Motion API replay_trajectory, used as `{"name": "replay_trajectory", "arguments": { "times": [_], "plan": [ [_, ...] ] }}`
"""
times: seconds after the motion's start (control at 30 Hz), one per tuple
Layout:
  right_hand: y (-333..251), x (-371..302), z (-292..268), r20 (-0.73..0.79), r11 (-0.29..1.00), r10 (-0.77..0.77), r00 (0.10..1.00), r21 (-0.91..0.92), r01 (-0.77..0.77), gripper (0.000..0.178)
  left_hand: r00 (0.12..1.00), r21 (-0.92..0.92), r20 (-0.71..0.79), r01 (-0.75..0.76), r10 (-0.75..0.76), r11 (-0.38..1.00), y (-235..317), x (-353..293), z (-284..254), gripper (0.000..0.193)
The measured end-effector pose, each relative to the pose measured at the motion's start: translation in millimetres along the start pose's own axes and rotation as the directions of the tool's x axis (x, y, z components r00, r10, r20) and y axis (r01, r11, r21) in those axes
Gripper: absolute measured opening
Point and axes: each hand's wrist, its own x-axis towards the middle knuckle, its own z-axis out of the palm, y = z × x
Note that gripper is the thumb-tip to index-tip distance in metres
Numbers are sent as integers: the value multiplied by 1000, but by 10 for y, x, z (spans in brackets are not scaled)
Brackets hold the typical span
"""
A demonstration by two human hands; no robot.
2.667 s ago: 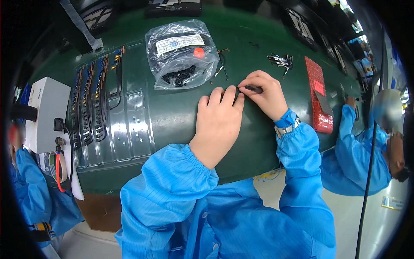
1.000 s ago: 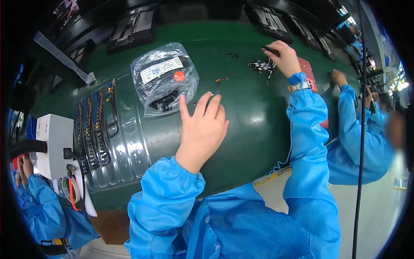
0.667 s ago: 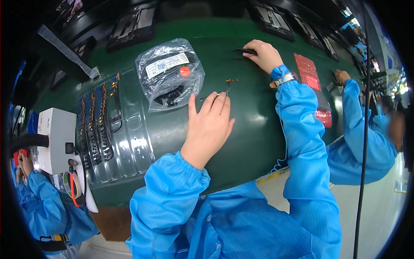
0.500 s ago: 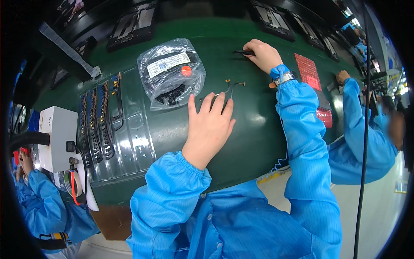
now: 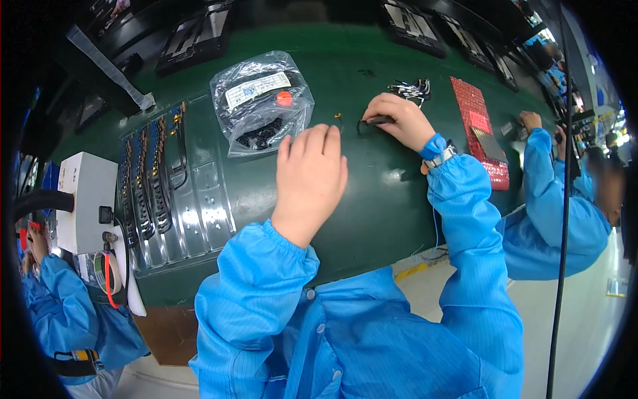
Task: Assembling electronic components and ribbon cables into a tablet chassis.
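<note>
My right hand [image 5: 401, 123] pinches black tweezers [image 5: 380, 120] low over the green mat. A thin dark curved piece [image 5: 360, 127] shows at their tip; I cannot tell whether they grip it. My left hand [image 5: 310, 181] lies palm down with fingers stretched out. By its fingertips is a small flex cable with a gold-coloured end [image 5: 338, 117], partly hidden by the hand. Just beyond my right hand lies a loose pile of small black and silver cables [image 5: 412, 90]. A clear plastic bag [image 5: 262, 106] of black parts, with a white label and an orange dot, lies beyond my left hand.
At left, a clear ribbed tray [image 5: 199, 206] holds rows of dark flex cables beside a white box [image 5: 90, 199]. Red bubble wrap [image 5: 470, 103] lies at right. Black fixtures [image 5: 412, 28] line the far edge. Co-workers' blue sleeves [image 5: 541, 179] show at both sides.
My right hand has come nearer to me with the tweezers, and the cable pile beyond it now shows. My left hand has shifted slightly left. One of two cables between the hands no longer lies there.
</note>
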Motion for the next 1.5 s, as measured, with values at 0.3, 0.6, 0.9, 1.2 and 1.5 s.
{"name": "replay_trajectory", "arguments": {
  "times": [0.3, 0.6, 0.9, 1.2, 1.5],
  "plan": [
    [45, -23, -27, 10, 997, -44, 999, -56, 45, 28, 987, -126, -144, 55, -73, 991, -125, 25, -23, 38],
    [-79, -30, -138, 35, 994, 27, 999, -108, -24, 26, 982, -176, -173, 43, -74, 983, -152, 35, -55, 38],
    [-291, 271, -269, 415, 973, 57, 908, -229, 43, 21, 967, -251, -226, 62, -121, 966, -203, 93, -129, 32],
    [177, 404, -334, -110, 966, 143, 984, -202, -163, 19, 979, -163, -148, -163, 139, 973, -130, 61, 24, 24],
    [383, 491, -107, -258, 799, 413, 873, -357, -483, 26, 965, -58, -83, -253, 248, 966, -41, -7, 157, 12]
  ]
}}
